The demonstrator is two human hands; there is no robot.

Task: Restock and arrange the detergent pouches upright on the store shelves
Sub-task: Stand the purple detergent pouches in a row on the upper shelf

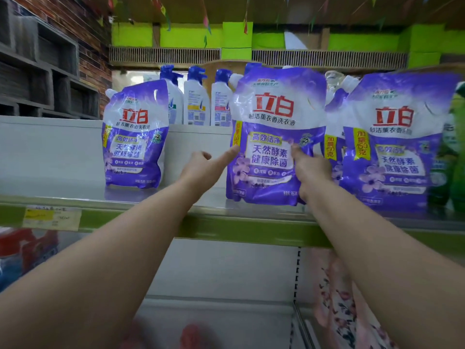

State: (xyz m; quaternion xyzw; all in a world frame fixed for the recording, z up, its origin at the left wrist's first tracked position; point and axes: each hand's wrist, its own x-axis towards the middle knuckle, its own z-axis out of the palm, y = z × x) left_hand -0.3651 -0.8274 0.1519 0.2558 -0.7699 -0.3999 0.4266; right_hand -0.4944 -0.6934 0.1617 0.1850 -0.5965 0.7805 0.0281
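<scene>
Head view: middle pouch (274, 137) is stood upright on the top shelf (176, 217), centre of frame. It is touched at its left edge by the left hand (201, 165), forefinger straight, other fingers loosely curled, nothing clasped. Its lower right side is held by the right hand (310, 170), thumb on the front, fingers apparently behind.

Left pouch (134, 137) is seen centre-left, right pouch (395, 139) at right edge.

Risk, judged: soft base may sag; pouch could tip forward off the shelf lip once let go.

Hidden: right fingers; pouch backs; price tag (51, 217) unreadable; spray bottles (196, 96) partly covered; lower frame blurred.
</scene>
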